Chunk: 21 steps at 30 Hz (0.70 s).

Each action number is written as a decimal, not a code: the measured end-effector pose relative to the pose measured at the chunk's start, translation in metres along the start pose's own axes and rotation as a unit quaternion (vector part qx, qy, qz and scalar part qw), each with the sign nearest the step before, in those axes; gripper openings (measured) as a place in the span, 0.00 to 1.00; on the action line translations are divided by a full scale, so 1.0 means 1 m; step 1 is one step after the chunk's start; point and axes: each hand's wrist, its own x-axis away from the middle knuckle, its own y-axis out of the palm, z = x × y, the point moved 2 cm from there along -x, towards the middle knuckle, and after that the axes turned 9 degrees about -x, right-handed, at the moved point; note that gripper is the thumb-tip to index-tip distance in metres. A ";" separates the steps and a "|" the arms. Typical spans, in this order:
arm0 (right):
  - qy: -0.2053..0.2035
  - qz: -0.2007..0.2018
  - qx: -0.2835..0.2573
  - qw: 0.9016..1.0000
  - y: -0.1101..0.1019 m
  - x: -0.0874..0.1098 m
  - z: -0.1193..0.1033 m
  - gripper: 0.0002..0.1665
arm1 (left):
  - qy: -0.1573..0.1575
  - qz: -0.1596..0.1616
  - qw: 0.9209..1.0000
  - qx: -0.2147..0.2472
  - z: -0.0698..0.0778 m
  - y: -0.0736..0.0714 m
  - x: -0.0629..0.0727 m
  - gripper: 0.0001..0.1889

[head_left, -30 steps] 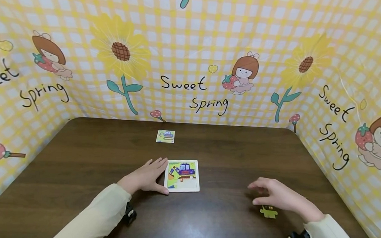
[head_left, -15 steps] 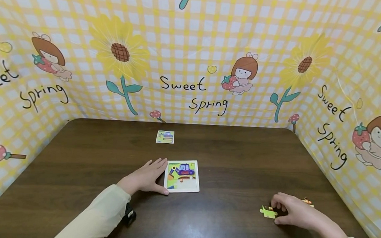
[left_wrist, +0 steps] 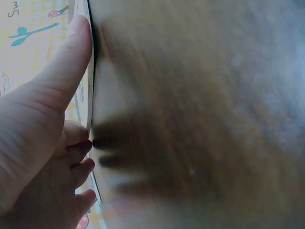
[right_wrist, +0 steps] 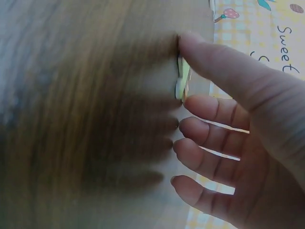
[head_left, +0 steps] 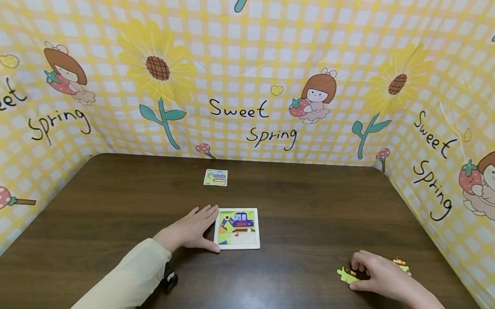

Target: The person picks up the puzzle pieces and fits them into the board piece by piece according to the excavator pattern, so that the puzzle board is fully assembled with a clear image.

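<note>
In the head view my left hand [head_left: 188, 230] rests against the left side of a white-framed jigsaw puzzle [head_left: 258, 228], thumb at its near corner. The puzzle pictures a purple excavator, and its lower right part shows bare white. Thumb and curled index finger of my right hand [head_left: 385, 276] pinch a green puzzle piece [head_left: 345, 274] on the table, farther right. In the right wrist view this puzzle piece [right_wrist: 183, 78] is seen edge-on between thumb and index fingertip. Behind the right hand, another puzzle piece [head_left: 402, 265], orange and green, is partly covered.
A small picture card [head_left: 215, 177] with an excavator lies beyond the puzzle. The dark wooden table [head_left: 303, 203] is bordered at the back and sides by a yellow checked cloth [head_left: 243, 57].
My right hand has moved right and toward me onto the green piece, and the piece has turned slightly. The second piece has come into view. My left hand stays at the puzzle frame.
</note>
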 end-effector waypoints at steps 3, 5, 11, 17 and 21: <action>0.005 -0.002 -0.002 1.000 0.001 -0.002 0.001 0.20 | -0.002 -0.001 1.000 -0.001 0.000 0.001 0.000 0.55; 0.004 -0.006 -0.011 1.000 0.001 -0.002 0.001 0.19 | -0.003 -0.002 1.000 0.000 0.000 0.001 0.000 0.55; -0.027 0.003 -0.064 0.998 -0.003 -0.010 -0.001 0.17 | -0.003 -0.002 1.000 -0.002 0.000 0.001 0.000 0.55; -0.073 0.035 -0.094 0.992 -0.006 -0.041 -0.021 0.16 | -0.006 -0.006 1.000 -0.001 0.001 0.000 0.001 0.55; -0.075 0.032 -0.099 0.992 -0.005 -0.072 -0.040 0.15 | -0.008 -0.007 1.000 0.003 0.002 -0.002 0.001 0.55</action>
